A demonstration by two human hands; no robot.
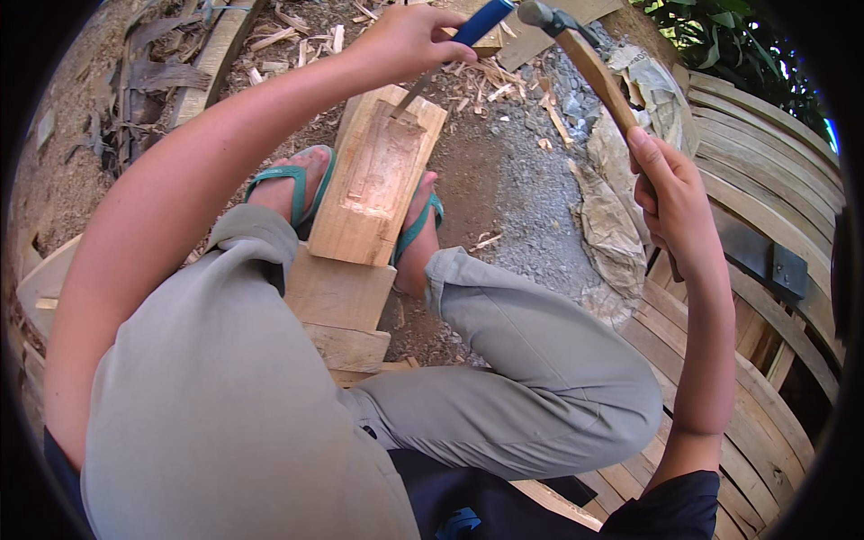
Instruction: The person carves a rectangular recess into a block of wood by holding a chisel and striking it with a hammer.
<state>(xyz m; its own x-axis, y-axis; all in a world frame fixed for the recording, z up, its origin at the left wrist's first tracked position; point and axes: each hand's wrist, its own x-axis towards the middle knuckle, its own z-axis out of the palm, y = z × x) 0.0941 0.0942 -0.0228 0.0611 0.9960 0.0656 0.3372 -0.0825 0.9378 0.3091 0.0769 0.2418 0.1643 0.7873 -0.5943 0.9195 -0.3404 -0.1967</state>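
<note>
A wooden block (355, 238) with a shallow rectangular recess cut in its upper face lies between my feet. My left hand (409, 40) is closed round a chisel (481, 22) with a blue handle. The chisel leans, its blade tip at the far end of the recess. My right hand (670, 198) grips the wooden handle of a hammer (598, 76), raised to the right of the block. The hammer's metal head is close to the top of the chisel handle; I cannot tell whether they touch.
Boards (337, 286) lie under and behind the block. Wood chips (504, 81) litter the ground. A torn paper sack (612, 216) lies on grey gravel (531, 198). At right are stacked planks (756, 135) and a dark metal-like object (787, 270). My sandalled feet flank the block.
</note>
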